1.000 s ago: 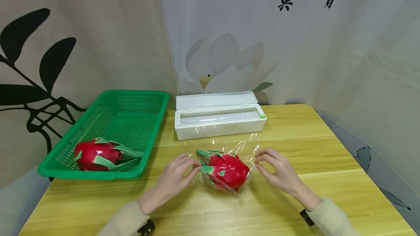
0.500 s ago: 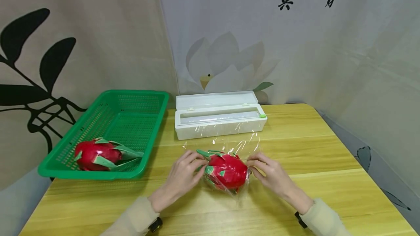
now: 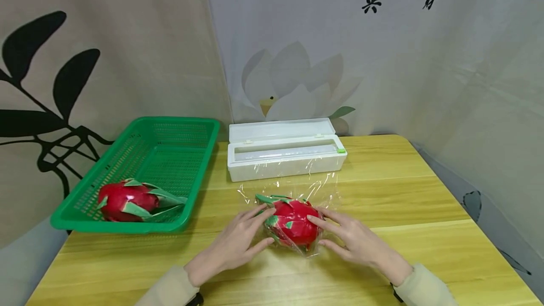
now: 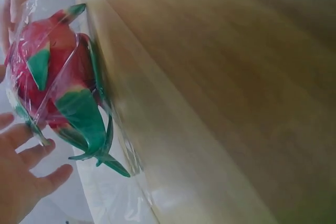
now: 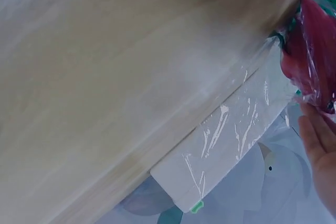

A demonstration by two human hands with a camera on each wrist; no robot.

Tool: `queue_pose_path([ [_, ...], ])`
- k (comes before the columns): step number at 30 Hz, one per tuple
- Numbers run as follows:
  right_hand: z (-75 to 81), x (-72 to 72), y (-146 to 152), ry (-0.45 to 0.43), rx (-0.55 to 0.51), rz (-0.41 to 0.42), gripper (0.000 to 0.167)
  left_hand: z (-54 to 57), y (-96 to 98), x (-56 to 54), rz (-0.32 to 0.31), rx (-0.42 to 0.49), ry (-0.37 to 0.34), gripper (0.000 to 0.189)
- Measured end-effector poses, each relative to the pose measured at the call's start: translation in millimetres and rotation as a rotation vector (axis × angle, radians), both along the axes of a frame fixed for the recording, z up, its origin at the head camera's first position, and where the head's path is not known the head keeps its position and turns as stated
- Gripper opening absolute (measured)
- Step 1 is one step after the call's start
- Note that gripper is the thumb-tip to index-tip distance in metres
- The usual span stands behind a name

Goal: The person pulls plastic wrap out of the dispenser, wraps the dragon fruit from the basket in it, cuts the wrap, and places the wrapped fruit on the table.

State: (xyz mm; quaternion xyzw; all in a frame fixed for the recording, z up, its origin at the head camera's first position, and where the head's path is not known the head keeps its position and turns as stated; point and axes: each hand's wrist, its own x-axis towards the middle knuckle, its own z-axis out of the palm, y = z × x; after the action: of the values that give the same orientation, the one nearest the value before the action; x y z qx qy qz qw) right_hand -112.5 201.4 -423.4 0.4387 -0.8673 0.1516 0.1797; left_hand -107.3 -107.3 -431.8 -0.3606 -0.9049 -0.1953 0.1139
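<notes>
Wrapping fruit (image 3: pixel 297 223) in film (image 3: pixel 316 189), it seems, we flank it, left hand (image 3: pixel 238 241) and right hand (image 3: pixel 356 238) apart, fingers extended; next likely needs tucking loose edges.

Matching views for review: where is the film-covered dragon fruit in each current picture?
Head: dragon fruit, below centre.
Left wrist: dragon fruit, towards upper left.
Right wrist: dragon fruit, upper right, cut by the frame edge.
Shared landmark: clear film over it, in all three.
</notes>
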Motion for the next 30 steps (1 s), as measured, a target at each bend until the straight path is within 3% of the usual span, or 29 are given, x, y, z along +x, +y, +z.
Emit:
queue_pose_path([
  [6,-4.1,-0.3,-1,-0.021,-0.032,-0.009,0.054,0.1,0.1,2.8,-0.043,-0.041,-0.069,0.066],
  [16,-5.6,-4.4,-3,-0.010,-0.071,0.015,0.071,-1.7,2.0,-0.1,-0.063,-0.048,-0.047,0.073],
  [24,-6.9,-13.6,-10,0.040,-0.150,0.029,0.051,-1.5,3.6,-5.0,-0.048,-0.065,-0.001,0.076],
  [30,-8.0,-17.7,-11,0.020,-0.205,0.044,0.043,-2.8,4.8,-8.2,-0.037,-0.047,0.013,0.078],
])
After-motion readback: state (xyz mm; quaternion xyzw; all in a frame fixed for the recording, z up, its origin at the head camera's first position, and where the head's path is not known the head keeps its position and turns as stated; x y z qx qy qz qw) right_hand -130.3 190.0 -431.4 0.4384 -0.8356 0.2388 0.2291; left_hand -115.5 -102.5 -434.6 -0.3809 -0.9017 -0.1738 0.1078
